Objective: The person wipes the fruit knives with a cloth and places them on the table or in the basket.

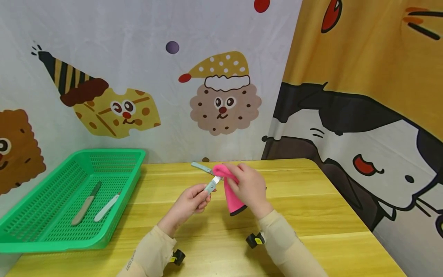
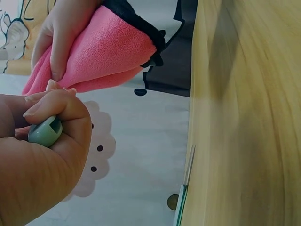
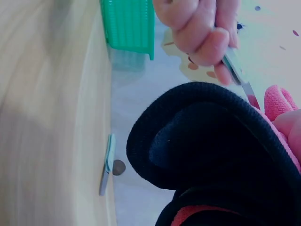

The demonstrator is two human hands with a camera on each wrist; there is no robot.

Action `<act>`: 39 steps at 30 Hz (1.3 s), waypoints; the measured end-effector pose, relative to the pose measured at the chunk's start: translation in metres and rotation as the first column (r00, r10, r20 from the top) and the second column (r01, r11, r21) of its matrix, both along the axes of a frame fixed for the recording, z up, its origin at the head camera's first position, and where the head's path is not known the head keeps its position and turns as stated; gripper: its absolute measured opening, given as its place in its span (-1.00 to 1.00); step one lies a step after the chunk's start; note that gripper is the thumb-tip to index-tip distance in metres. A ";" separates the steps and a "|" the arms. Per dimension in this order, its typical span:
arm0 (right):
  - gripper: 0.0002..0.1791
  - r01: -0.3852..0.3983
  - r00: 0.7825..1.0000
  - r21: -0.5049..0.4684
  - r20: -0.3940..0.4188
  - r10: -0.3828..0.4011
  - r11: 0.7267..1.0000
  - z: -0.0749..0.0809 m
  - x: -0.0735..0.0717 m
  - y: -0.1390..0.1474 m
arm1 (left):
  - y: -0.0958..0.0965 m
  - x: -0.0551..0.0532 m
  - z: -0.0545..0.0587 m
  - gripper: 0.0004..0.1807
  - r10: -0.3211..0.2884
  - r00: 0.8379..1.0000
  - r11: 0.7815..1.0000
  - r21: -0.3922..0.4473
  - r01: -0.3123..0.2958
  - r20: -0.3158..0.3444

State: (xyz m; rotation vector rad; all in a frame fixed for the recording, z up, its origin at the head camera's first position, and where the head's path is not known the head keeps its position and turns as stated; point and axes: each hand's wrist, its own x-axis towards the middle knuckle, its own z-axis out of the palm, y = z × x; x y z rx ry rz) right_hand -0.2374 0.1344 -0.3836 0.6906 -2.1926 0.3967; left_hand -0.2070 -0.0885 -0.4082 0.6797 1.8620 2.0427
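Observation:
My left hand (image 1: pixel 190 202) grips a knife by its pale green handle (image 1: pixel 210 186), its blade pointing up and away. The butt of that handle (image 2: pixel 45 133) pokes out of the curled fingers in the left wrist view. With my right hand (image 1: pixel 250 188) I pinch a pink cloth (image 1: pixel 233 198) with black edging, folded over the blade so that most of the blade is hidden. Its black side (image 3: pixel 202 136) fills much of the right wrist view. Behind the hands another knife (image 1: pixel 200 166) with a pale green handle lies on the table, partly covered by the cloth.
At the left of the wooden table (image 1: pixel 294 234) stands a green plastic basket (image 1: pixel 140 169). Inside it lie a knife with a beige handle (image 1: pixel 83 211) and one with a whitish handle (image 1: pixel 106 208). A cartoon-printed curtain (image 1: pixel 155 23) hangs right behind the table.

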 end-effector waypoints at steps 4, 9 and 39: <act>-0.59 0.018 1.000 -0.021 0.012 -0.018 1.000 0.004 -0.003 0.005 | -0.001 0.001 0.000 -0.65 -0.013 1.000 1.000 0.011 0.013 0.000; -0.59 0.052 0.998 -0.071 0.029 -0.050 0.996 0.010 -0.003 0.012 | -0.007 0.001 0.002 -0.64 -0.025 1.000 1.000 0.014 0.025 -0.008; -0.56 -0.119 0.992 -0.120 -0.062 0.112 0.986 0.020 0.028 0.002 | -0.012 0.004 0.019 -0.61 -0.011 0.993 0.996 0.089 0.022 -0.121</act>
